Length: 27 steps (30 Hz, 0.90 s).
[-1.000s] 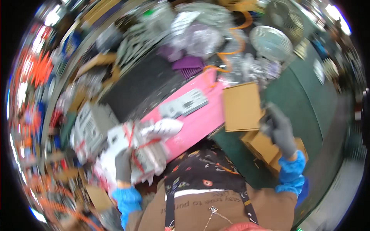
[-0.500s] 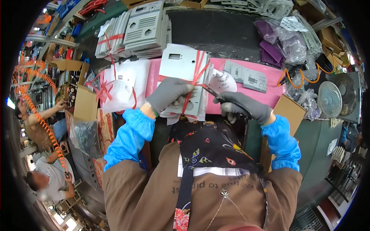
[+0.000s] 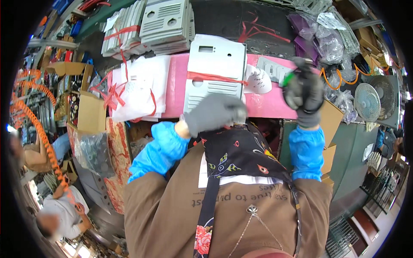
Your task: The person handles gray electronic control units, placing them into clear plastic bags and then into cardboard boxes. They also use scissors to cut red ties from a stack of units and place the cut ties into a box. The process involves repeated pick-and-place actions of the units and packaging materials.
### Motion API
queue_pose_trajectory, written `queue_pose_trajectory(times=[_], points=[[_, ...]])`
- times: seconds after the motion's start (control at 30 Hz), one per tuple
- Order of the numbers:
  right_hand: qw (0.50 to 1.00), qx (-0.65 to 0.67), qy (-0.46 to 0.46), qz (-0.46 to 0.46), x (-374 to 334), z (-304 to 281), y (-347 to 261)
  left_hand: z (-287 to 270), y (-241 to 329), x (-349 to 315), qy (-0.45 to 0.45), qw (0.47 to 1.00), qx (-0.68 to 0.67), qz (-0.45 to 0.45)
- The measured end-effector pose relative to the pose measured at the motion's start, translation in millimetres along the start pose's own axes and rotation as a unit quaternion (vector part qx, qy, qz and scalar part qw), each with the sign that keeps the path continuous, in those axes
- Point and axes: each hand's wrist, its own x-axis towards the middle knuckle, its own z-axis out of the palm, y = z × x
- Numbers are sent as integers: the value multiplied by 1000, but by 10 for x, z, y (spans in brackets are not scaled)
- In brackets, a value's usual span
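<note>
A stack of light grey slotted panels (image 3: 215, 65) lies on a pink sheet (image 3: 176, 86), with a red strap (image 3: 215, 78) across its middle. My left hand (image 3: 217, 112), in a grey glove, is over the stack's near end. Its fingers are curled together; a bit of red shows beneath them, but what they hold is hidden. To the right of the stack my right hand (image 3: 307, 96) is raised and smeared by motion, closed round black scissors (image 3: 294, 89) with a green spot beside them. A loose red strap (image 3: 260, 32) lies on the dark surface beyond the stack.
Strapped panel stacks (image 3: 165, 26) stand at the far left. White-wrapped pieces (image 3: 144, 88) lie left of my stack, smaller grey panels (image 3: 273, 69) to its right. Purple parts (image 3: 303, 45), plastic bags and a fan (image 3: 368, 103) are at the right. Two people are at the left edge.
The crossing strap is off the stack; a loose red strap now lies beyond it. My right hand has moved right and up with the scissors. My left hand has moved right and nearer me.
</note>
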Motion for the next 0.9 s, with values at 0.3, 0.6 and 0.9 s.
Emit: queue_pose_trajectory(times=[0.3,0.6,0.9], points=[[662,-581,394,261,-1574,-953,402,-440,2,71,210,830,497,139],[554,-521,607,232,-1350,-1846,502,-668,-217,74,130,855,468,181],[733,-543,384,-140,-2188,-863,-325,-509,-249,139,182,750,585,250]])
